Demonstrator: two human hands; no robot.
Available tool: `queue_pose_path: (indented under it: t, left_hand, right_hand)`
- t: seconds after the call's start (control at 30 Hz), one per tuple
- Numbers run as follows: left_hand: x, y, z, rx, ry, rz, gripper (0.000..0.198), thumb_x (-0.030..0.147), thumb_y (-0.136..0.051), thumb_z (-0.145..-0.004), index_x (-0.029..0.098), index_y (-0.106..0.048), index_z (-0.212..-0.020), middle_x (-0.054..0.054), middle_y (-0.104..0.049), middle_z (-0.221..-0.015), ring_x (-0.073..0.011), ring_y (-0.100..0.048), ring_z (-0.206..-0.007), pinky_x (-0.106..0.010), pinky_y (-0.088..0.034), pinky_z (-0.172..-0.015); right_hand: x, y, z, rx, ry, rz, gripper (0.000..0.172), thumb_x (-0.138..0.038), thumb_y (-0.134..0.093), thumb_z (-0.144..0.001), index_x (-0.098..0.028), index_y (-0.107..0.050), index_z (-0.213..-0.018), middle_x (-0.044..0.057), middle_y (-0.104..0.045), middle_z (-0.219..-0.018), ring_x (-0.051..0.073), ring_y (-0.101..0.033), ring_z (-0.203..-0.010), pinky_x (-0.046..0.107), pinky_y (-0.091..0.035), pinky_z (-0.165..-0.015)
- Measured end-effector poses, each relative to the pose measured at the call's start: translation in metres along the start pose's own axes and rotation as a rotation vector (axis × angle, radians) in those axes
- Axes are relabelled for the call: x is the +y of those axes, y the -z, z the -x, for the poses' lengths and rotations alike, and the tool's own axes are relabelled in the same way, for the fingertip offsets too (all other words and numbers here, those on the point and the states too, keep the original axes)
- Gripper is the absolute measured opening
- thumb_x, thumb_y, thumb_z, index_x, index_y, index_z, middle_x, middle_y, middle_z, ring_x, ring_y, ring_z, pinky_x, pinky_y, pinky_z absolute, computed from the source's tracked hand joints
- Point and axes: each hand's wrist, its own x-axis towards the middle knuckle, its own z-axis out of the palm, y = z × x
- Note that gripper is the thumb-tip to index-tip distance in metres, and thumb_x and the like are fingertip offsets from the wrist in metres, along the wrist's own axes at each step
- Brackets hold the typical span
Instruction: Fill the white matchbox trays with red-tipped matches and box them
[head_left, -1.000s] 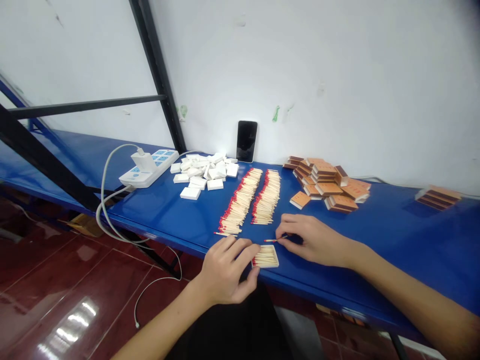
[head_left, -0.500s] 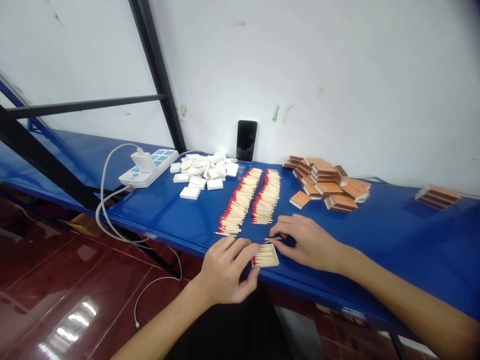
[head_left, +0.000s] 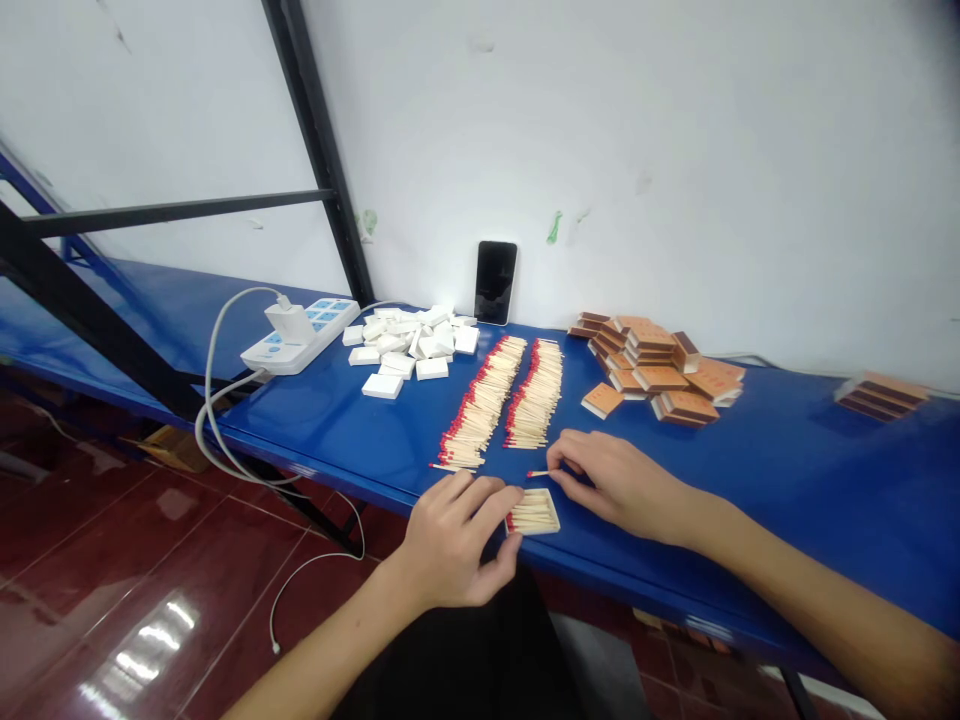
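At the table's front edge, my left hand (head_left: pixel 466 535) grips the left end of a small white matchbox tray (head_left: pixel 556 515) between thumb and fingers. Red-headed matches lie inside the tray, their heads to the left. Just right of and above it, my right hand (head_left: pixel 611 485) pinches the plain end of a match (head_left: pixel 538 474), with its red head pointing left. Beyond the hands, two long rows of loose matches lie side by side, a left row (head_left: pixel 484 405) and a right row (head_left: pixel 535 400).
White matchbox trays (head_left: pixel 412 340) are heaped at the back left, beside a power strip (head_left: pixel 300 335) with cables. A phone (head_left: pixel 496 282) leans on the wall. Orange matchbox sleeves (head_left: pixel 652 370) are piled to the right, with more sleeves (head_left: pixel 881 394) farther right. A black frame post (head_left: pixel 319 140) rises at left.
My right hand has moved slightly up and right, away from the tray, with a match in its fingertips. My left hand keeps its hold on the tray.
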Motion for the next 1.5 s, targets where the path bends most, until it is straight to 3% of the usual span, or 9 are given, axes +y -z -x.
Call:
queue_pose_path:
  t: [0.13, 0.3, 0.93, 1.5]
  left_hand:
    - [0.000, 0.000, -0.001, 0.015, -0.009, -0.006, 0.032, 0.024, -0.059, -0.085, 0.016, -0.058, -0.116, -0.009, -0.073, -0.099, -0.0240, -0.064, -0.080, -0.036, -0.053, -0.069]
    - [0.000, 0.000, -0.001, 0.016, 0.002, 0.002, 0.026, 0.024, -0.059, -0.085, 0.017, -0.057, -0.111, -0.008, -0.073, -0.096, -0.0220, -0.064, -0.077, -0.035, -0.053, -0.068]
    - [0.000, -0.001, -0.001, 0.013, -0.005, -0.011, 0.023, 0.024, -0.058, -0.086, 0.017, -0.059, -0.108, -0.008, -0.073, -0.096, -0.0219, -0.063, -0.077, -0.035, -0.052, -0.068]
    - [0.001, 0.000, -0.001, 0.017, 0.001, -0.006, 0.024, 0.024, -0.059, -0.085, 0.017, -0.059, -0.107, -0.008, -0.073, -0.096, -0.0224, -0.062, -0.076, -0.036, -0.051, -0.066]
  right_hand:
    - [-0.007, 0.003, 0.002, 0.053, 0.018, -0.108, 0.008, -0.018, -0.052, -0.095, -0.021, -0.054, -0.088, -0.002, -0.052, -0.077, 0.013, -0.047, -0.066, 0.025, -0.036, -0.062]
    - [-0.019, 0.001, 0.005, -0.035, 0.081, -0.251, 0.008, -0.017, -0.055, -0.093, -0.020, -0.056, -0.085, -0.004, -0.052, -0.074, 0.011, -0.045, -0.063, 0.023, -0.035, -0.060]
    - [-0.023, 0.001, 0.006, -0.053, 0.068, -0.267, 0.008, -0.012, -0.055, -0.086, -0.019, -0.056, -0.081, -0.006, -0.049, -0.066, 0.009, -0.042, -0.057, 0.022, -0.032, -0.056]
    - [-0.026, -0.006, 0.005, -0.008, 0.082, -0.287, 0.019, -0.028, -0.055, -0.096, -0.018, -0.060, -0.081, -0.004, -0.050, -0.064, 0.009, -0.040, -0.054, 0.023, -0.029, -0.053]
